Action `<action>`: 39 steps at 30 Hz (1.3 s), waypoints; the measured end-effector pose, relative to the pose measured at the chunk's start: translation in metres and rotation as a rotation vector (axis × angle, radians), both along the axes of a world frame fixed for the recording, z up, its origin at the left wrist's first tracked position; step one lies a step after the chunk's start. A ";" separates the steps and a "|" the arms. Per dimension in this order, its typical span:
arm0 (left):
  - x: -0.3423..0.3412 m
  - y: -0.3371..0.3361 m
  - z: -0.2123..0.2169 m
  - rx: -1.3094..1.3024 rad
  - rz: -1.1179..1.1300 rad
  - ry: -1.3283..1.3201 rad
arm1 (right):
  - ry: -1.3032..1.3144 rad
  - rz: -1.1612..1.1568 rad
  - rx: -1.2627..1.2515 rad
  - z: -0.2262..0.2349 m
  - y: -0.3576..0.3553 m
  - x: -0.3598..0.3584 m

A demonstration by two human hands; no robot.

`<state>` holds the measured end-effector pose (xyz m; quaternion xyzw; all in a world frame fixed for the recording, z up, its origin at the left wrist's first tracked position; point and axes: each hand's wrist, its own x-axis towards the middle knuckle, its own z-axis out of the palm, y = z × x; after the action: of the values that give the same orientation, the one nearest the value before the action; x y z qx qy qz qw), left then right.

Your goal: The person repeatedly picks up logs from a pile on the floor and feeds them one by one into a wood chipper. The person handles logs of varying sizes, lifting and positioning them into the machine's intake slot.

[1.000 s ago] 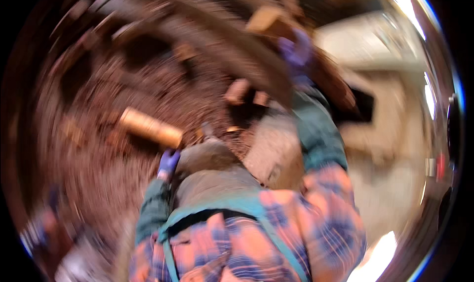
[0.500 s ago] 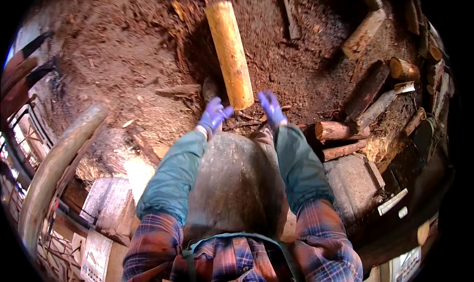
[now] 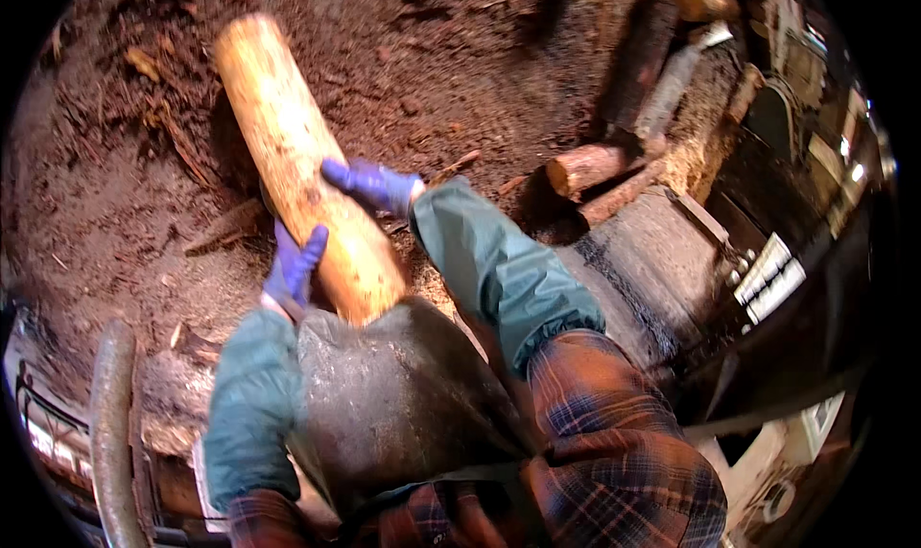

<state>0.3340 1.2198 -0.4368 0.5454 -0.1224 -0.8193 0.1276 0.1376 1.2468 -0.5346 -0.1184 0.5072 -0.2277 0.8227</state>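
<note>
A peeled, pale yellow log (image 3: 297,155) slants in front of me, its near end against the dark apron (image 3: 403,395) over my lap. My left hand (image 3: 294,268), in a purple glove, grips the log's left side near its lower end, with the thumb on top and the other fingers hidden beneath. On the opposite side, my right hand (image 3: 372,184) is gloved in purple too and holds the log about halfway along, its thumb pressed on the bark-free surface. Teal sleeve covers run over both forearms.
Bark shreds cover the brown ground (image 3: 403,97). To the right lie several logs, among them a reddish one (image 3: 587,168) and a dark one (image 3: 641,64). A grey slab (image 3: 662,241) is beside my right arm. A curved pole (image 3: 113,423) stands at the lower left.
Both hands have closed on the log, having been apart from it before. The log has come nearer, its near end now at my apron. My view has turned to the right.
</note>
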 end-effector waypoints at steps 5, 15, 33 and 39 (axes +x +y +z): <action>-0.024 0.021 0.164 0.031 0.009 -0.136 | -0.208 -0.275 0.404 0.220 0.016 -0.003; -0.102 0.079 0.446 -0.754 -0.173 -0.331 | -0.199 -0.389 -0.115 0.542 0.032 -0.087; -0.378 0.183 0.637 -1.402 -1.448 0.957 | 1.459 -0.105 -0.790 0.810 0.189 -0.481; -0.267 0.123 0.548 -0.934 -1.632 0.436 | 1.219 -0.385 -0.624 0.797 0.193 -0.451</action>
<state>0.0668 1.3425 0.1111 0.0224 -0.7510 -0.6077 -0.2573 -0.3130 1.4400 0.2624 -0.3631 0.8001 -0.3968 0.2655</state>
